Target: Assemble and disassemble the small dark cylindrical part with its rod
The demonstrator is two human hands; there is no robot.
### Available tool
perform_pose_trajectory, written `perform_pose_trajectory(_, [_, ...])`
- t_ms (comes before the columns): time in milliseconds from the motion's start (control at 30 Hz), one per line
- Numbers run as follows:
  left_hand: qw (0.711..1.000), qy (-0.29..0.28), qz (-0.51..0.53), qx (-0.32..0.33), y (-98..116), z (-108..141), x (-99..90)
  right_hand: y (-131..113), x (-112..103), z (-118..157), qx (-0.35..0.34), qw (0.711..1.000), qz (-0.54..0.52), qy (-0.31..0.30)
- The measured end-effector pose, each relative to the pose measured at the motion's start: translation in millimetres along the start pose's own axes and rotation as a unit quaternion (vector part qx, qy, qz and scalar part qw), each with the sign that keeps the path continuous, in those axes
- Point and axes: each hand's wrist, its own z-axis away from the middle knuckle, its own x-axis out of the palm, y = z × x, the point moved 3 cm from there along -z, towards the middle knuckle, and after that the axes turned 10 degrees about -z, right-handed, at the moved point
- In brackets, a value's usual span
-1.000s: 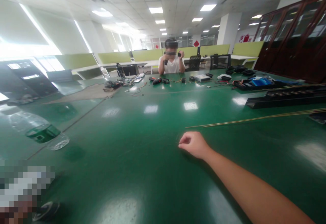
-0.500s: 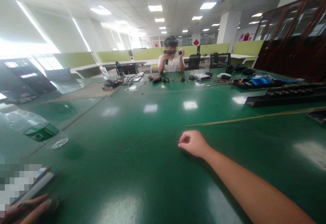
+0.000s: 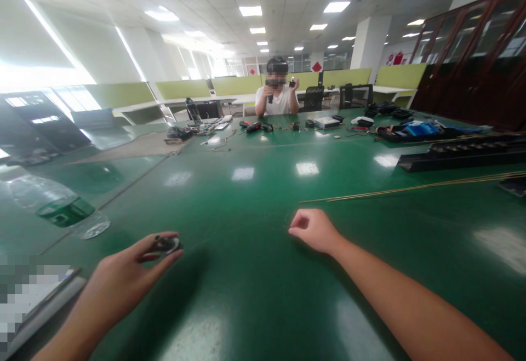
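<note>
From where I stand, the left hand (image 3: 123,273) reaches in from the lower left, its forearm slanting up across the green surface (image 3: 242,262). Its fingers and thumb point inward, spread just enough to grip a small round metal part (image 3: 169,246) between their tips. The part sits near the middle of the left half, with the hand's shadow falling on the surface below it.

The right hand (image 3: 315,232) is low over the surface, forearm angled in from the lower right, fingers curled round until their tips meet the thumb. I can't tell whether anything thin is pinched there. Some thin golden rods (image 3: 411,188) lie just beyond it.

Half a second ago only the left fingers showed, down in the corner; now that hand has swung well inward, bringing the part along. The right hand has hardly moved.
</note>
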Motion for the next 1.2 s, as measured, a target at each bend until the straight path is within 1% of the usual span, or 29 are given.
perform_pose_trajectory(33, [0.999, -0.018, 0.004, 0.032, 16, -11, 7.1, 0, 0, 0, -0.001, 1.000, -0.002, 0.002])
perform_pose_trajectory(67, [0.997, -0.024, 0.019, 0.066, 35, -22, 13.5, 0, -1, 0, -0.003, 1.000, -0.004, 0.004])
perform_pose_trajectory(133, [0.988, -0.044, 0.055, 0.134, 75, -39, 27.8, 0, -1, 0, -0.008, 1.000, -0.006, 0.003])
perform_pose_trajectory(200, [0.978, -0.051, 0.102, 0.177, 111, -51, 44.0, -1, -1, 0, -0.012, 1.000, -0.013, -0.001])
perform_pose_trajectory(267, [0.965, -0.052, 0.169, 0.196, 141, -58, 63.3, -1, 0, 1, -0.016, 0.999, -0.033, -0.012])
perform_pose_trajectory(300, [0.958, -0.050, 0.205, 0.195, 152, -60, 73.6, -1, 1, 1, -0.018, 0.999, -0.047, -0.020])
perform_pose_trajectory(367, [0.942, -0.056, 0.281, 0.176, 167, -62, 94.7, -2, 4, 1, -0.024, 0.996, -0.073, -0.038])
perform_pose_trajectory(467, [0.912, -0.095, 0.372, 0.148, 176, -58, 119.9, -2, 8, 1, -0.035, 0.994, -0.080, -0.061])
perform_pose_trajectory(533, [0.900, -0.105, 0.394, 0.152, 176, -54, 127.3, -2, 11, 1, -0.042, 0.993, -0.073, -0.078])
perform_pose_trajectory(667, [0.897, -0.084, 0.399, 0.168, 172, -49, 125.4, -2, 13, 1, -0.041, 0.992, -0.069, -0.099])
perform_pose_trajectory(800, [0.891, -0.078, 0.409, 0.179, 173, -47, 121.9, -2, 13, 2, -0.040, 0.991, -0.073, -0.104])
perform_pose_trajectory(933, [0.900, -0.075, 0.388, 0.186, 174, -46, 120.6, -4, 12, 4, -0.041, 0.991, -0.076, -0.105])
perform_pose_trajectory(1033, [0.907, -0.088, 0.367, 0.188, 175, -46, 119.6, -6, 10, 4, -0.042, 0.992, -0.064, -0.098])
perform_pose_trajectory(1133, [0.903, -0.114, 0.366, 0.192, 178, -45, 119.0, -8, 8, 5, -0.045, 0.994, -0.046, -0.093])
perform_pose_trajectory(1200, [0.903, -0.121, 0.365, 0.189, 179, -44, 118.6, -9, 8, 5, -0.044, 0.993, -0.043, -0.096])
